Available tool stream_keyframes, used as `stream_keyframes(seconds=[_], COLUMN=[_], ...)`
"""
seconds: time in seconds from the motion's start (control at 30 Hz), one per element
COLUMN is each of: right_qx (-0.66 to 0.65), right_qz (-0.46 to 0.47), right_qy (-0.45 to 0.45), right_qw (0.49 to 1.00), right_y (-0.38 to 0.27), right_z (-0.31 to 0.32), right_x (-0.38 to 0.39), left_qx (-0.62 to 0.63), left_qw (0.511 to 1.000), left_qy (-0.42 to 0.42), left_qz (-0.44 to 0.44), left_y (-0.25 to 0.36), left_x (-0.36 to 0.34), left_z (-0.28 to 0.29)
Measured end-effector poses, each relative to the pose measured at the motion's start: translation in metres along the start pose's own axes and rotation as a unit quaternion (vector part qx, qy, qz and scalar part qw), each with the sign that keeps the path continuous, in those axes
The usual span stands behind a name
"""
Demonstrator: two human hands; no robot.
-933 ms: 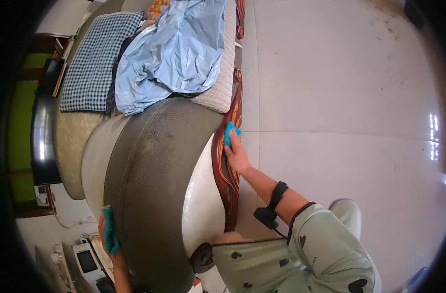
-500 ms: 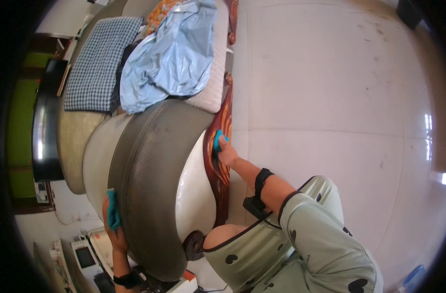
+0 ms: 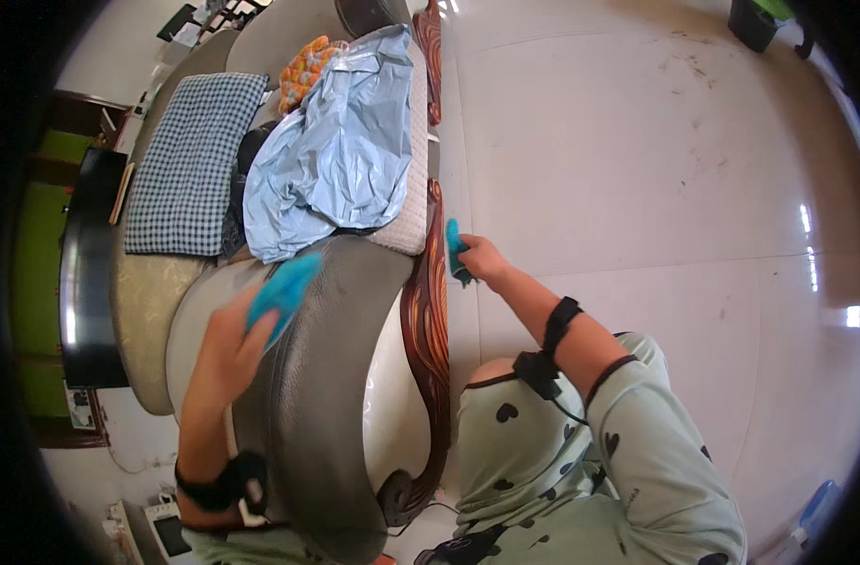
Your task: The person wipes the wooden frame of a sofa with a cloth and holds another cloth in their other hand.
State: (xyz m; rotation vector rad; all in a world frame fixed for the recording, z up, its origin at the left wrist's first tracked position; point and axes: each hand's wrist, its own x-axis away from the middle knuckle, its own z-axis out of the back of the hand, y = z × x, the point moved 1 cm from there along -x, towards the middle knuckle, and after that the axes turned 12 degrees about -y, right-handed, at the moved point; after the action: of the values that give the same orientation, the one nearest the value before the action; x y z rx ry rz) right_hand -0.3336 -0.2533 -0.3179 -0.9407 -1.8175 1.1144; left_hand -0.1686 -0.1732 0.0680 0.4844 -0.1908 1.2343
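Observation:
My left hand [image 3: 230, 347] is closed on a teal cloth [image 3: 285, 288], held over the grey leather arm [image 3: 328, 405] of the sofa. My right hand [image 3: 481, 258] grips another teal cloth [image 3: 454, 239] just right of the sofa's carved reddish wood trim [image 3: 422, 341], over the pale floor. On the seat beyond the arm lie a crumpled pale-blue plastic sheet [image 3: 334, 141], a checked cushion [image 3: 180, 165] and a knitted orange item [image 3: 303, 71].
A dark glossy panel [image 3: 89, 268] stands left of the sofa, with white items [image 3: 166, 527] at lower left. Pale tiles [image 3: 637, 179] stretch to the right, with a dark bin [image 3: 750, 26] at the far top. My bent leg [image 3: 505, 414] is below my right arm.
My left hand has risen up and to the right with its cloth. My right hand has moved up and rightward, away from the wood trim where its cloth was.

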Motion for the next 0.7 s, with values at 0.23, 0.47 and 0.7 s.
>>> stream_keyframes(seconds=[0.23,0.47,0.7], right_qx=[0.104,0.151,0.195], right_qz=[-0.057,-0.106,-0.135], right_qy=[0.133,0.111,0.063], right_qw=[0.984,0.977,0.969], right_y=[-0.029,-0.072,-0.034], right_z=[0.081,0.07,0.061], right_x=[0.021,0.006,-0.049], left_qx=[0.069,0.16,0.115], left_qw=[0.976,0.956,0.957], left_qy=[-0.094,-0.146,-0.211], left_qz=[-0.186,-0.197,-0.164], left_y=[0.007,-0.071,-0.081], left_x=[-0.119,-0.161,-0.18], left_z=[-0.016,-0.052,-0.058])
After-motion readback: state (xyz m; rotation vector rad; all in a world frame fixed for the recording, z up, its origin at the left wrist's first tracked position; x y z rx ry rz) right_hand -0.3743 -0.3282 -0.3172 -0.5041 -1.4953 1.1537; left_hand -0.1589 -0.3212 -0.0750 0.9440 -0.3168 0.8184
